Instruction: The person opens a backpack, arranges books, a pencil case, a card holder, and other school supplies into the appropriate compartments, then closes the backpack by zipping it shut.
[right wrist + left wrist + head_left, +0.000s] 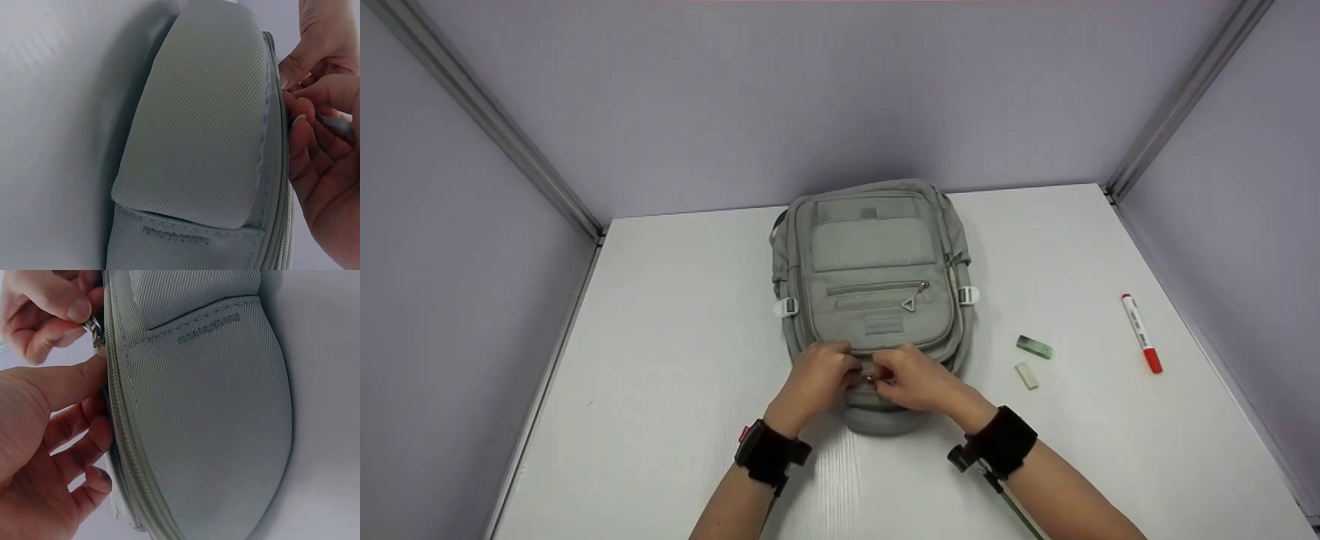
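A grey-green backpack (874, 244) lies front side up on the white table, its near end toward me. My right hand (916, 379) pinches a metal zipper pull (94, 331) between thumb and fingers at that end. Close beside it, my left hand (823, 375) pinches the fabric edge along the zipper (121, 391), thumb on one side and curled fingers on the other. In the right wrist view, the pull's grey tab (336, 125) shows within the right hand, while the fingers hide most of the slider.
Right of the backpack lie a green wrapped block (1034, 347) and a small pale block (1026, 376). Farther right is a red-and-white marker (1141, 334). Grey panels (840, 97) wall the table at the back and both sides.
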Tool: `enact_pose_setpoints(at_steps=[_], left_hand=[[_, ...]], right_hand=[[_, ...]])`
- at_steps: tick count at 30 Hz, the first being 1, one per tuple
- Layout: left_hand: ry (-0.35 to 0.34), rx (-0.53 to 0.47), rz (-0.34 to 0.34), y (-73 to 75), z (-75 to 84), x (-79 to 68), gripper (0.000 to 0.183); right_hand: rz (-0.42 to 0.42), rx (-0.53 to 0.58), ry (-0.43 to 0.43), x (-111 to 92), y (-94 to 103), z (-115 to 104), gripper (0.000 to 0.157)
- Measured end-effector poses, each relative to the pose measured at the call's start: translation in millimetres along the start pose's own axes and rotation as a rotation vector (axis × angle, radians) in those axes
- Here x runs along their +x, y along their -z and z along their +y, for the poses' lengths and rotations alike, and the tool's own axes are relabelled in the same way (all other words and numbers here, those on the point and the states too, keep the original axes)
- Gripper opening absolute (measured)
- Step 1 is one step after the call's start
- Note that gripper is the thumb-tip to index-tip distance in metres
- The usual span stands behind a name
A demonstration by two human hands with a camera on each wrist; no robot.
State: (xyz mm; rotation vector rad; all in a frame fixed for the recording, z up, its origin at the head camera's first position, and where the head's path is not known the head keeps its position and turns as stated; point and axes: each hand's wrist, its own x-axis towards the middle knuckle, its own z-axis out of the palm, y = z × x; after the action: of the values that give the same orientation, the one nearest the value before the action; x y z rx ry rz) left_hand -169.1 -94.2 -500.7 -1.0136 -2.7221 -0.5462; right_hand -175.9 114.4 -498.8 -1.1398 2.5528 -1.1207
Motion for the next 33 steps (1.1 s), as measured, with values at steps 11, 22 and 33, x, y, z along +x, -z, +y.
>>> enact_pose_setpoints(at_steps=[11, 22, 33], left_hand=[[-0.019, 0.025, 0.007, 3.0, -3.0, -0.1, 0.011], [-0.026, 0.023, 0.021, 4.9, -3.5, -0.3, 0.007], [-0.009, 0.007, -0.012, 5.2, -2.8, -2.9, 0.006]], right_hand=[[-0.006, 0.044, -0.041, -23.6, 26.7, 16.3, 0.013], [0.035, 0.105, -0.151, -49.0, 53.3, 36.3, 0.014], [0.125, 0.042, -0.187, -61.6, 72.1, 55.7, 0.018]])
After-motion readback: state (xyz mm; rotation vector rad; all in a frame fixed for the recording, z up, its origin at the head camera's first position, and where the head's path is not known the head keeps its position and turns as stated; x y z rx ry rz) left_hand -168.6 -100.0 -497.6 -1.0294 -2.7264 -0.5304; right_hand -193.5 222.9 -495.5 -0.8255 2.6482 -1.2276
